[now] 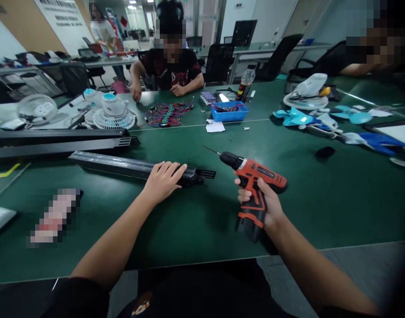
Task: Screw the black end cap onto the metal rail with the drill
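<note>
Green table beneath orange drill

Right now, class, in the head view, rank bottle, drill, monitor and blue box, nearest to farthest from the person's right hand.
1. Drill, held in the right hand.
2. Blue box, ahead, slightly left.
3. Bottle, just behind the box.
4. Monitor, far in the background.

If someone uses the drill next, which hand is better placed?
Probably the right hand: it grips the orange drill, while the left hand rests on the black bar.
</note>
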The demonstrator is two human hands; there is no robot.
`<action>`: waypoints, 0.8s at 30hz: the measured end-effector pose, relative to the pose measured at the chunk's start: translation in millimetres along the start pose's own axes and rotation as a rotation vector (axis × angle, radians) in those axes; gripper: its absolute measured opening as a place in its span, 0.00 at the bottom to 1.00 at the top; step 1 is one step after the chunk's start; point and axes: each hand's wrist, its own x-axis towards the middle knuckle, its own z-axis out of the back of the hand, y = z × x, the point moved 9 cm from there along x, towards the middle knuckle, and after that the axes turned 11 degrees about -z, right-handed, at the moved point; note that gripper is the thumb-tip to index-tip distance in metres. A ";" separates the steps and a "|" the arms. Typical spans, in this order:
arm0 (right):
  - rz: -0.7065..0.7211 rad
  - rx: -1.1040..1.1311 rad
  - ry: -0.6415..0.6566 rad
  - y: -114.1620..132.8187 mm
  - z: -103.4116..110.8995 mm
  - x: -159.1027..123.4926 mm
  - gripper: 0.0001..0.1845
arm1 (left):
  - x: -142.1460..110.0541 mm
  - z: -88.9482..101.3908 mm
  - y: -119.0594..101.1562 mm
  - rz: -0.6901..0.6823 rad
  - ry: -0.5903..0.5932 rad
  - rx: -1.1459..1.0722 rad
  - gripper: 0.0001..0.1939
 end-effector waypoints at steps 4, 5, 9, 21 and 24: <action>-0.114 -0.091 -0.009 -2.8 13.7 -20.9 0.26 | 1.0 -3.9 -0.3 0.011 0.038 0.013 0.39; -0.142 -0.124 -0.013 -5.3 18.1 -24.8 0.28 | 1.4 -4.7 -0.2 0.016 0.049 0.015 0.40; -0.165 -0.155 -0.060 -13.5 32.8 -35.8 0.31 | 2.0 -7.9 2.0 0.047 0.096 0.002 0.39; -0.236 -0.127 -0.175 -38.1 52.0 -54.0 0.30 | 7.7 1.0 0.6 0.093 -0.064 -0.102 0.30; -0.232 -0.152 -0.171 -39.5 51.1 -56.1 0.32 | 17.1 -1.0 -0.1 0.119 -0.086 -0.127 0.32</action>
